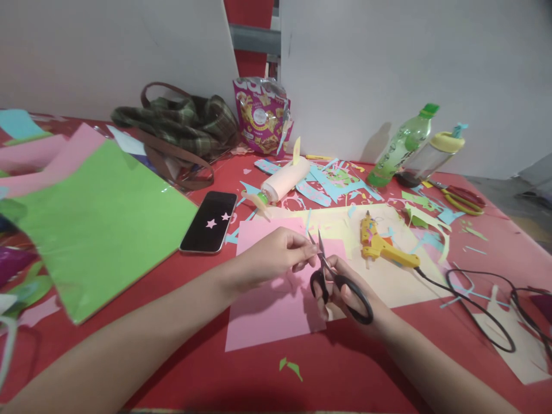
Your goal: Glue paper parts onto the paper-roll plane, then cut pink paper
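Note:
My right hand [351,287] grips black-handled scissors [325,263], fingers through the loops, blades parted and pointing away from me. Just left of the blades, my left hand [282,253] is closed in a pinch, fingertips close to the metal. Whatever lies between those fingers is too small to make out. Both hands are above a pink paper sheet [254,313], which partly covers a cream sheet [401,293]. A phone [202,233] with small pink paper stars [211,223] on its screen lies left of my left hand.
A yellow glue gun [388,250] with a black cord lies to the right. Behind are a cream paper-wrapped roll [287,178], a snack bag [261,118], a plaid bag [185,123], a green bottle [403,146] and a yellow-lidded cup [431,158]. Green paper [103,224] covers the left.

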Motion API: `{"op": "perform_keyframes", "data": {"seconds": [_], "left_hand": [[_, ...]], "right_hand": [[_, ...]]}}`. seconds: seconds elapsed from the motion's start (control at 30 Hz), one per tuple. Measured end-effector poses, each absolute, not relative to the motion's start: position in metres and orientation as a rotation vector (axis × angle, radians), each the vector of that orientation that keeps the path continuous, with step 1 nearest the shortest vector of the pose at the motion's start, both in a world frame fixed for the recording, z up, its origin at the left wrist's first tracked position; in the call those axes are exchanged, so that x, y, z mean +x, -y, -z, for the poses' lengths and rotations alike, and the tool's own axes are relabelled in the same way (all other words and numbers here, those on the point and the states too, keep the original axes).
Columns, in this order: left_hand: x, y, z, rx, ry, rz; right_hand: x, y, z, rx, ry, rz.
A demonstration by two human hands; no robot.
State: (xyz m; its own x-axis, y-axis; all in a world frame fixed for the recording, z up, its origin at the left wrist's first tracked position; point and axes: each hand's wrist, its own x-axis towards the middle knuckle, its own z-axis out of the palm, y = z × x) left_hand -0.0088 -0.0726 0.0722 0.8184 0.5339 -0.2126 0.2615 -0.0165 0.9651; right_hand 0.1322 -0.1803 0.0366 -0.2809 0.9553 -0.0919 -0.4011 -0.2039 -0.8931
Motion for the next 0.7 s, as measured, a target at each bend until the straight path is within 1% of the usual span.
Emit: {"op": "perform_keyframes", "data": {"seconds": [0.43,0.7], "left_hand": [[-0.0071,0.0759,-0.0668,1.620,-0.667,-0.265],[-0.0063,0.0787,-0.0658,1.606,-0.703,-0.288]], "right_hand": [[0.1321,0.1800,-0.0347,-0.821,0.946,-1.688],[0.1320,0.1810,-0.0336,-0.886,0.966,-1.673]]}}
